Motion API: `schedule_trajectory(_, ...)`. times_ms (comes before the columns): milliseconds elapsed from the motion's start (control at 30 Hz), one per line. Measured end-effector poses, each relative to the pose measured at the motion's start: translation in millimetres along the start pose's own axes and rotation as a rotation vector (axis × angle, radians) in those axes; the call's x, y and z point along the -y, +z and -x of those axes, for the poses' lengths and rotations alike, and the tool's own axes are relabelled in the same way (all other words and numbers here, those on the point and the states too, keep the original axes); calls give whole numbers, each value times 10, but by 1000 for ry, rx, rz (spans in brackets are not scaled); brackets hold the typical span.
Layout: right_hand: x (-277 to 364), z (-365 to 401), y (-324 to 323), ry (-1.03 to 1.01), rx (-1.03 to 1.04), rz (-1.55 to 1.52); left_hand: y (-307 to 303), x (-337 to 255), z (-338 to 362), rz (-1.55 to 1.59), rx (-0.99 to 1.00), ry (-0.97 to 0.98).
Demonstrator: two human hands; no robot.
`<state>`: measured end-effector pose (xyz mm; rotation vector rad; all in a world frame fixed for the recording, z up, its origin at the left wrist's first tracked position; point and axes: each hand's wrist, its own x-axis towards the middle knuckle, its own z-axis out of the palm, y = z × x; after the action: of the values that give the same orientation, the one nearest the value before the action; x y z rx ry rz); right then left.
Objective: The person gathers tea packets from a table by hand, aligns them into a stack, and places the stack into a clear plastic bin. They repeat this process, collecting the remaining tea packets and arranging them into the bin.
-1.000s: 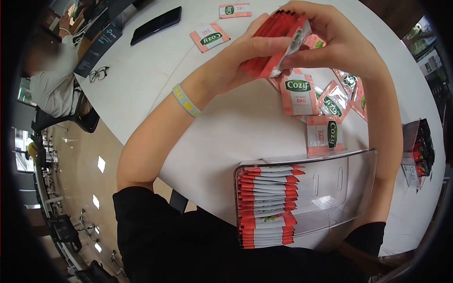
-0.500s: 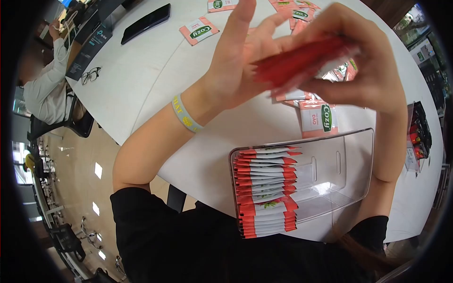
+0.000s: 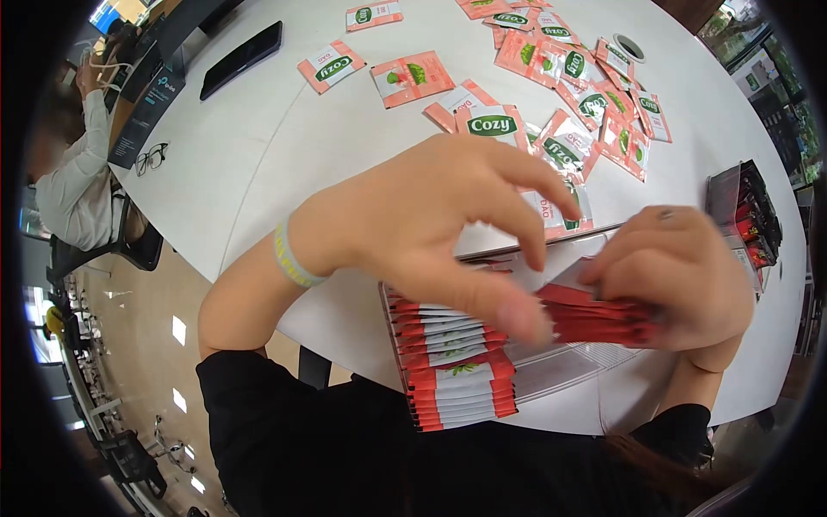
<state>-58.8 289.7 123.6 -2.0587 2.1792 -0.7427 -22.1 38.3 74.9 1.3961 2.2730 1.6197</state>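
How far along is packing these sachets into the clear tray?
Done: a row of red-and-white paper sachets fills one end of the clear plastic tray. In hand: the right hand grips a bundle of red sachets over the tray's bare part, the left hand open above it. Left: much of the tray is unfilled, and many loose pink sachets lie on the white round table.

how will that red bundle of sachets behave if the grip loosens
Probably fans apart: the bundle of sachets is thin separate packets pinched in the right hand. Likely light and bendy, like the flat scattered sachets.
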Motion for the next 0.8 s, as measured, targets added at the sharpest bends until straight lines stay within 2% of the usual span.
schedule_trajectory(33, 20, -14, 32, 5, -2, -3, 2, -59, -3, -186, 72, 4)
schedule_trajectory(67, 54, -37, 75, 52, 100, 116, 4, -141, -11, -180, 77, 2)
schedule_trajectory(100, 84, -51, 116, 98, 202, 233, 4, -282, -47, -310, 147, -113)
schedule_trajectory(133, 84, -97, 188, 102, 199, 226, 2, -346, -13, -441, 216, -229)
schedule_trajectory(167, 96, -107, 233, 114, 193, 245, 66, -376, 14, -436, 221, -232)
schedule_trajectory(233, 100, -133, 286, 128, 184, 261, 196, -444, 33, -698, 165, -260)
schedule_trajectory(333, 65, -154, 333, 171, 301, 213, 281, -479, 4, -731, 166, -309)
schedule_trajectory(367, 39, -142, 372, 131, 231, 218, 263, -471, -16, -729, 167, -308)
schedule_trajectory(433, -18, -136, 441, 92, 162, 220, 183, -436, -68, -680, 327, -403)
schedule_trajectory(500, -81, -140, 487, 48, 85, 98, 108, -390, -65, -608, 331, -392)
schedule_trajectory(633, -94, -167, 488, 72, 86, 37, 17, -370, -38, -495, 362, -371)
schedule_trajectory(700, -75, -185, 409, 123, 266, 48, 20, -383, -44, -513, 388, -417)
schedule_trajectory(800, -102, -161, 461, 71, 209, 59, 37, -456, -33, -560, 428, -479)
